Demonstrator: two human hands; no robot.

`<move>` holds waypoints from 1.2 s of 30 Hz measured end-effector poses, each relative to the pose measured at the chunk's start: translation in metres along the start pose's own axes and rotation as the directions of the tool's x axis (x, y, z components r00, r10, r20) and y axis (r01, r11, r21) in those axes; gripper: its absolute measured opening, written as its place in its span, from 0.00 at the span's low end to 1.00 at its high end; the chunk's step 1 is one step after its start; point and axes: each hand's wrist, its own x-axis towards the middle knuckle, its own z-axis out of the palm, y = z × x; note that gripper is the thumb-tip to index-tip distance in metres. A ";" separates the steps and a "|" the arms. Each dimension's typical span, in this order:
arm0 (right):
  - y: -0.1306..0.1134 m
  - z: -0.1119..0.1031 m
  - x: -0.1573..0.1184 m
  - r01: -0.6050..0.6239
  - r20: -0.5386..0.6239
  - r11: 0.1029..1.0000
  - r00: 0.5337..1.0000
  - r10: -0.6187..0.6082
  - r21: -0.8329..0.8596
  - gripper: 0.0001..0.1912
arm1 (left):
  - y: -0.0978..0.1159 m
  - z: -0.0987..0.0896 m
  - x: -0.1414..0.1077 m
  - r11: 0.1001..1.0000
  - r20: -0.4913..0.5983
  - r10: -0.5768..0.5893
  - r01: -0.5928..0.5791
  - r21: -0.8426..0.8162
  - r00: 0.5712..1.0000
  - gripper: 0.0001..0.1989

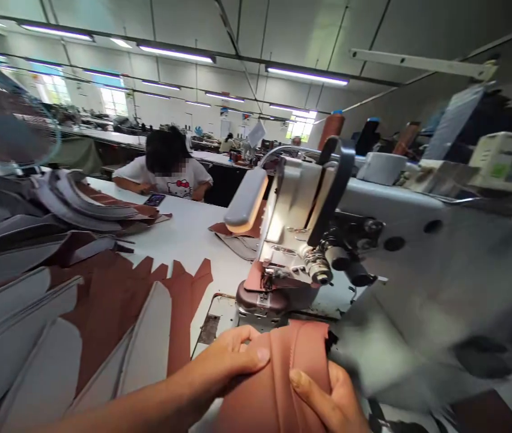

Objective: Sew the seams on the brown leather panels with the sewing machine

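Observation:
Both hands hold a salmon-brown stitched piece (278, 391) in front of the sewing machine. My left hand (233, 361) grips its left side, thumb on top and the other fingers partly hidden behind. On the right side, my right hand (328, 397) presses its thumb near a seam, its fingers wrapped behind the piece. Just beyond the hands stands the machine's rounded bed (262, 297), below the needle area, where a smaller pinkish piece (255, 276) lies. The machine head (294, 192) rises above, with a lit lamp (246, 201) at its left.
Brown and grey cut pieces (103, 294) spread over the white table (188, 231) at left, with a curved stack (80, 204) behind. A person (170, 162) sits across the table near a phone (155, 199). A fan (8, 126) stands far left; thread cones (332, 129) stand behind the machine.

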 end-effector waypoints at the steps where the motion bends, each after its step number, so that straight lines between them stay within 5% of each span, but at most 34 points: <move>1: -0.006 0.003 0.004 0.004 -0.002 1.000 1.000 -0.004 0.010 0.26 | 0.007 -0.003 0.005 0.999 -0.011 0.000 0.001 0.037 1.000 0.22; 9: -0.038 0.004 0.044 0.080 0.163 0.986 0.985 -0.057 -0.143 0.16 | 0.036 -0.019 0.024 0.953 -0.230 0.116 -0.043 0.301 0.966 0.15; 16: -0.048 0.003 0.065 0.072 0.266 0.982 0.964 -0.023 -0.177 0.16 | 0.040 -0.025 0.029 0.697 -0.248 0.377 -0.096 0.711 0.892 0.09; 20: -0.048 -0.002 0.079 0.103 0.286 0.974 0.957 -0.042 -0.204 0.14 | 0.043 -0.032 0.033 0.460 -0.088 0.542 -0.207 0.864 0.836 0.11; 24: -0.051 -0.007 0.087 0.125 0.313 0.972 0.948 -0.057 -0.201 0.17 | 0.044 -0.043 0.032 -0.045 0.320 0.698 -0.406 0.913 0.641 0.17; 26: -0.054 -0.007 0.087 0.158 0.324 0.965 0.942 -0.085 -0.208 0.20 | 0.045 -0.048 0.032 -0.192 0.448 0.672 -0.446 0.874 0.590 0.16; 33: -0.059 -0.006 0.086 0.142 0.275 0.959 0.959 -0.072 -0.244 0.22 | 0.028 -0.059 0.044 -0.086 0.421 0.679 -0.504 0.859 0.602 0.11; 36: -0.056 -0.009 0.090 0.176 0.264 0.948 0.959 -0.104 -0.264 0.23 | 0.021 -0.062 0.050 -0.138 0.419 0.713 -0.473 0.870 0.563 0.13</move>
